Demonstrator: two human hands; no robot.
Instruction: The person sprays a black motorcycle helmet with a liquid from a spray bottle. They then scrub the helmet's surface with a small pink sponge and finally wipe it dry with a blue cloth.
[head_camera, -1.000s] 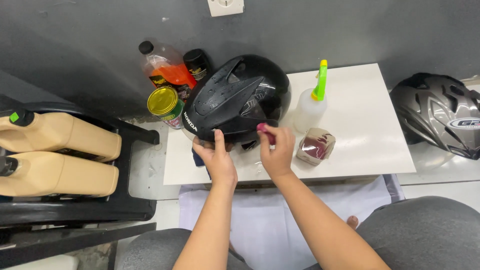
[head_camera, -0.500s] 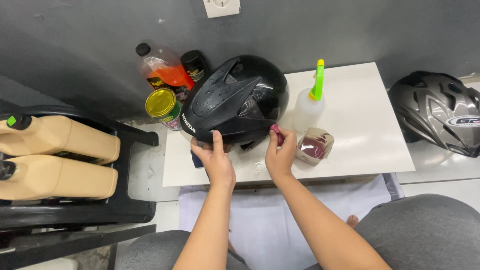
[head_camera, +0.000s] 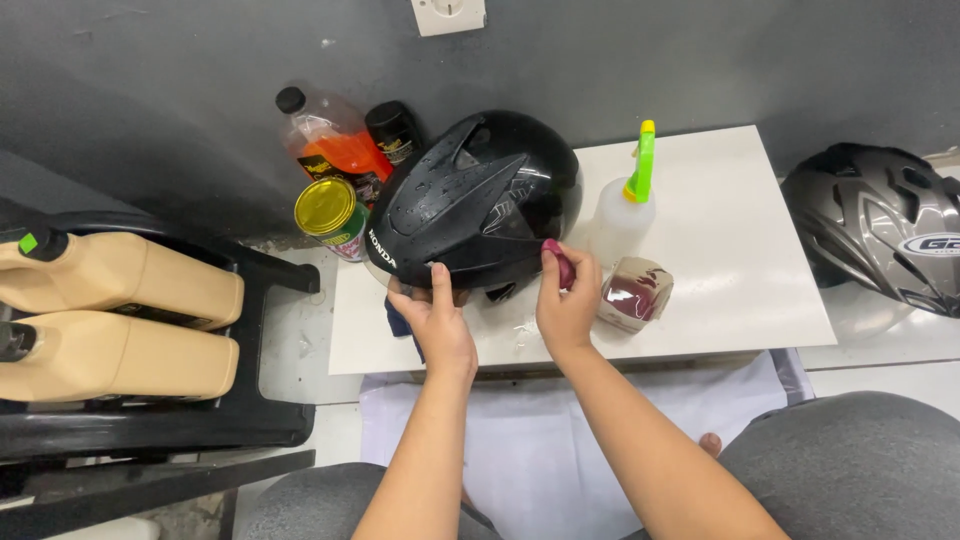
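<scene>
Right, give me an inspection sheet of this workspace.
Surface: white table, wet smears near its front edge.
Job's things: black helmet, beaded with droplets; small maroon piece.
Clutter: spray bottle, wrapped pad, yellow-lidded tin, orange bottle, dark jar.
Hands: left hand steadies the helmet; right hand pinches the maroon piece.
Cables: nothing seen.
Surroundings: grey helmet, two tan jugs, wall socket.

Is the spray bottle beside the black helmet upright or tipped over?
Upright: the spray bottle stands on its base on the white table, green nozzle on top.
</scene>
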